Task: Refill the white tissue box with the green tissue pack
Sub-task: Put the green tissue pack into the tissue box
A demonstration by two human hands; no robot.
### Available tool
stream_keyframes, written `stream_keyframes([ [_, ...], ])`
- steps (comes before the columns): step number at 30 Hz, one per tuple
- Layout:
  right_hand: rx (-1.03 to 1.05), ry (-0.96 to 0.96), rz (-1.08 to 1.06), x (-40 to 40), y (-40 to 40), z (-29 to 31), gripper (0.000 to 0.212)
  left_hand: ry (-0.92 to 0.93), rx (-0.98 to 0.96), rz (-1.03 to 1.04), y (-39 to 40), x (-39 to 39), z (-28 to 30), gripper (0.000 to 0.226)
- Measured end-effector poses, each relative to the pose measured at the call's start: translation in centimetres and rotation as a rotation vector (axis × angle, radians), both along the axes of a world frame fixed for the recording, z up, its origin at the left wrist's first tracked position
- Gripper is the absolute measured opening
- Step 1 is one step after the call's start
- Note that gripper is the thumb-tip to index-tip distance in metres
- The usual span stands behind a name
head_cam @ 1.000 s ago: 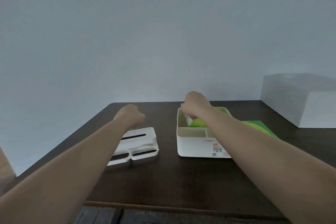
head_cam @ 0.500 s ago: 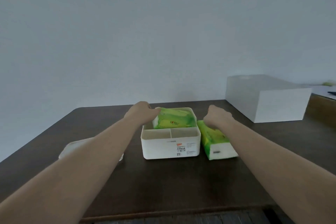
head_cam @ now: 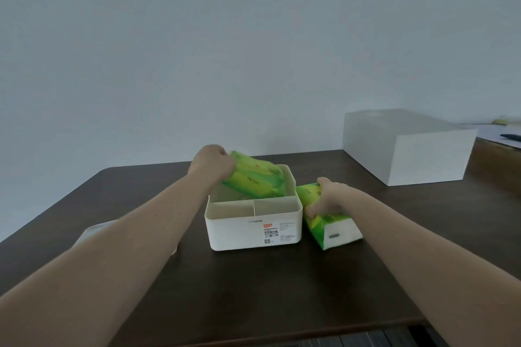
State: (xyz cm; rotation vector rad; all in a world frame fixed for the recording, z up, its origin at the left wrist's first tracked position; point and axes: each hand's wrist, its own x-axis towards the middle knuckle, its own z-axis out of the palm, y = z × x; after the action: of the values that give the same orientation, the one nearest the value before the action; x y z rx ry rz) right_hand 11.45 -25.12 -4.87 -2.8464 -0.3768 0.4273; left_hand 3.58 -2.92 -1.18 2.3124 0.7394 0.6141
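Green, crinkled tissue pack (head_cam: 255,182) tilts in the white tissue box (head_cam: 253,227), left hand (head_cam: 212,164) grip holding it.

We seem to be in a plain home or office room. A dark wooden bench (head_cam: 253,290) stands against a bare pale wall (head_cam: 225,51), with a large white box (head_cam: 408,149) at its far right.

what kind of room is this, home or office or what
Hard to tell; probably a plain home or office room. A dark wooden table stands against a bare pale wall, with a large white box at its far right.
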Motion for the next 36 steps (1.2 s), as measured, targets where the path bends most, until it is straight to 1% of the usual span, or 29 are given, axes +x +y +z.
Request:
stream_keyframes([
  [2, 0.067, -0.029, -0.029, 0.6, 0.3, -0.3, 0.105, -0.166, -0.091, -0.003, 0.3, 0.2, 0.8, 0.012],
  [4, 0.114, -0.056, -0.061, 1.2, 0.2, -0.2, 0.104, -0.28, -0.15, 0.01, 0.7, 0.4, 1.5, 0.014],
  [7, 0.176, -0.103, -0.12, 1.9, 0.0, 0.8, 0.107, -0.4, -0.212, 0.059, 1.8, 0.9, 2.3, 0.015],
  [9, 0.259, -0.143, -0.141, 2.6, 0.0, 1.7, 0.11, -0.415, -0.191, 0.097, 2.8, 1.4, 2.5, 0.011],
  [11, 0.35, -0.204, -0.139, 3.5, 0.3, 2.5, 0.112, -0.392, -0.161, 0.128, 4.0, 2.0, 2.3, 0.011],
  [13, 0.438, -0.251, -0.128, 4.2, 1.0, 3.3, 0.108, -0.342, -0.127, 0.152, 5.3, 2.7, 1.9, 0.013],
  [16, 0.494, -0.318, -0.047, 4.0, 2.5, 4.7, 0.105, -0.266, -0.093, 0.18, 7.0, 3.6, 0.9, 0.023],
  [19, 0.44, -0.359, 0.053, 2.7, 4.1, 6.2, 0.104, -0.193, -0.067, 0.193, 8.6, 4.3, -0.4, 0.025],
  [22, 0.315, -0.447, 0.161, 2.5, 5.4, 7.2, 0.098, -0.119, -0.068, 0.211, 10.3, 4.9, -2.0, 0.018],
  [24, 0.31, -0.482, 0.224, 2.6, 6.2, 7.9, 0.099, -0.085, -0.078, 0.23, 11.5, 5.2, -3.1, 0.015],
  [27, 0.321, -0.438, 0.42, 2.8, 7.2, 8.5, 0.104, -0.038, -0.096, 0.248, 12.9, 5.7, -4.4, 0.018],
  [30, 0.222, -0.298, 0.65, 2.6, 8.2, 8.4, 0.104, 0.055, -0.085, 0.222, 13.6, 6.2, -5.8, 0.02],
  [34, 0.06, -0.241, 0.802, 2.6, 10.1, 6.9, 0.1, 0.154, -0.083, 0.187, 14.0, 6.6, -7.1, 0.018],
  [36, 0.018, -0.2, 0.845, 2.7, 10.5, 6.3, 0.098, 0.203, -0.077, 0.186, 14.0, 6.5, -7.3, 0.024],
])
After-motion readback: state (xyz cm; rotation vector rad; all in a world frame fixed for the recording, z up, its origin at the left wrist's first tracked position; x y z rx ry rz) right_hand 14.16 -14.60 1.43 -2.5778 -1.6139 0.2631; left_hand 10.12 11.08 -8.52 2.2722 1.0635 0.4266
